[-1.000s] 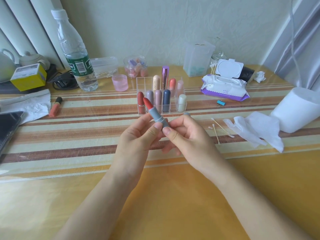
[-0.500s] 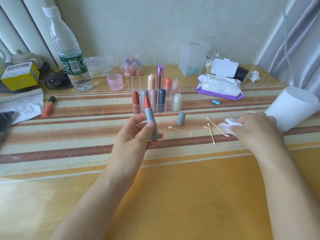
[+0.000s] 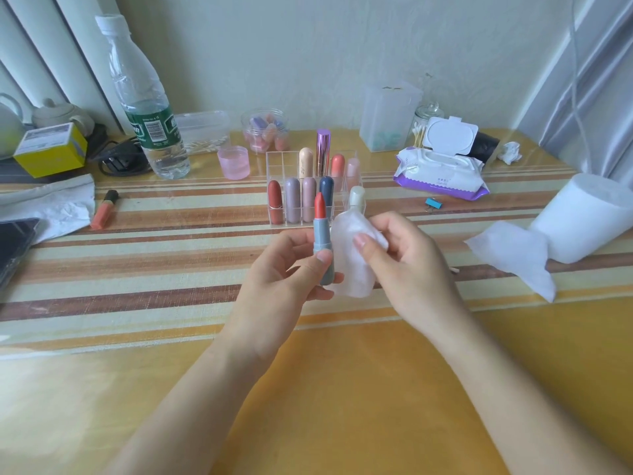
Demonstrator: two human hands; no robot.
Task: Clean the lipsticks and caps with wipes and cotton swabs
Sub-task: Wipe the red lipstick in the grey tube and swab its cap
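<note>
One lipstick, grey-blue tube with the orange-red bullet wound out and no cap on, stands near upright, pinched between thumb and fingers of the left hand. One white wipe, crumpled, hangs from the thumb and fingers of the right hand, just beside the tube; contact unclear. The capped lipsticks stand upright in a clear rack just beyond both hands.
</note>
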